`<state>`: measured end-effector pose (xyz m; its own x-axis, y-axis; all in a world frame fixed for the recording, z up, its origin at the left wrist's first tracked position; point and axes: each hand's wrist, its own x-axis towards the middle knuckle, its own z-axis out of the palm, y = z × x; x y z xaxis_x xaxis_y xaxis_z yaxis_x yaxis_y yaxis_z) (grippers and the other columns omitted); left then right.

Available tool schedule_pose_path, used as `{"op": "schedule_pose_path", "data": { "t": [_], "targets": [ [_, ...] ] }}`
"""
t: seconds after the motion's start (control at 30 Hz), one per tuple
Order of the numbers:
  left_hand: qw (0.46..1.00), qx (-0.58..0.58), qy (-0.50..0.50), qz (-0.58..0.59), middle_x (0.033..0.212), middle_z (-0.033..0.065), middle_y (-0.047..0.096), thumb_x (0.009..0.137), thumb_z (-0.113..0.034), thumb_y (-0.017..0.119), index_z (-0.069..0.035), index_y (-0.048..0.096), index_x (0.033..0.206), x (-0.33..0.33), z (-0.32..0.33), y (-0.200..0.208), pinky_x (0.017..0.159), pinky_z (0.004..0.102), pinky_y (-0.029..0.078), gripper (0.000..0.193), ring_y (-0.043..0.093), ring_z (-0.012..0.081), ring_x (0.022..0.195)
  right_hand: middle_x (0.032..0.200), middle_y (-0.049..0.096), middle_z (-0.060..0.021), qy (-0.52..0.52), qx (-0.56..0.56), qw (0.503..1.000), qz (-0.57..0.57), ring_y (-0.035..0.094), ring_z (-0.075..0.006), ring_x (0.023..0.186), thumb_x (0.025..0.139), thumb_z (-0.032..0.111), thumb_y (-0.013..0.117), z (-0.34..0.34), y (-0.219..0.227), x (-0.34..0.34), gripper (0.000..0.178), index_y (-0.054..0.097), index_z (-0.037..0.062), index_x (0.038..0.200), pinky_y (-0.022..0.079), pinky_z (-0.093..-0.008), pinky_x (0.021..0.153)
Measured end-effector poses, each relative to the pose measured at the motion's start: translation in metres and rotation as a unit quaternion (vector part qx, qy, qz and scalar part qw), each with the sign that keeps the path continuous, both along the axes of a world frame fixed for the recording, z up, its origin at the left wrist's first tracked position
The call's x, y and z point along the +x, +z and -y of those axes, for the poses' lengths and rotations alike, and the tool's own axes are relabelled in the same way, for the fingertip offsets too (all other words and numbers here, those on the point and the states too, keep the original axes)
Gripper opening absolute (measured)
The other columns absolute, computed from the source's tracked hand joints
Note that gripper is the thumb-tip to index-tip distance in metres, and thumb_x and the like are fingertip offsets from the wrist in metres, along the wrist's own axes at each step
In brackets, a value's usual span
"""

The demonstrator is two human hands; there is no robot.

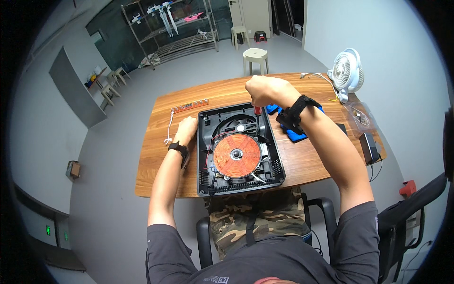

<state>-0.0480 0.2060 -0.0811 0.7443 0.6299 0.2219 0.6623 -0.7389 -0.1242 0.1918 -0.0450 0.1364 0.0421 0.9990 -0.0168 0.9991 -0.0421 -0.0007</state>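
Note:
An opened induction cooker base (202,182) lies on the table in front of me. Its black casing holds a round copper coil (226,158), with a black cooling fan (231,122) behind the coil. My right hand (269,89) is closed round the red handle of a screwdriver (257,110). The screwdriver stands upright over the casing's far right part; its tip is too small to make out. At the casing's left edge, my left hand (187,128) grips the side with curled fingers, partly hidden.
On the wooden table (156,156), a strip of small control parts (190,105) with a white cable lies far left. A blue and black cloth item (295,135) is under my right forearm. A white fan (347,71), a clear plastic box (362,116) and a black power adapter (370,147) stand right.

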Motion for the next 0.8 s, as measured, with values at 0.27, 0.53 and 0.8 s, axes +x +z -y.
{"op": "schedule_pose_path", "data": {
  "t": [0.27,0.53,0.8],
  "targets": [
    [0.999,-0.043,-0.003,-0.008,0.089,0.0246,0.072,0.083,-0.014,0.068,-0.002,0.074,0.082,-0.024,0.010,0.021,0.076,0.0469,0.058,0.013,0.071,0.0396,0.087,0.084,0.072,-0.0238,0.008,0.007,1.000,-0.013,0.073,-0.0353,0.081,0.076,0.007,0.073,0.009,0.000,0.003,0.016,0.073,-0.0061,0.085,0.059,-0.0423,0.067],
    [0.987,-0.138,-0.047,0.062,0.085,0.0228,0.071,0.078,-0.006,0.072,0.001,0.071,0.092,-0.037,0.025,0.060,0.078,0.0424,0.058,0.016,0.071,0.0387,0.086,0.082,0.074,-0.0180,-0.035,-0.053,0.996,-0.058,0.074,-0.0299,0.072,0.077,0.008,0.072,0.007,-0.003,0.016,0.014,0.077,-0.0023,0.084,0.060,-0.0403,0.061],
    [0.961,-0.205,-0.123,0.136,0.085,0.0144,0.075,0.084,-0.004,0.073,-0.001,0.076,0.099,-0.030,0.082,0.092,0.074,0.0319,0.058,0.015,0.072,0.0194,0.077,0.087,0.074,-0.0181,-0.013,-0.096,0.994,-0.040,0.073,-0.0286,0.068,0.086,0.016,0.070,0.000,0.004,0.020,0.024,0.071,-0.0052,0.098,0.059,-0.0382,0.056]
  ]
}}
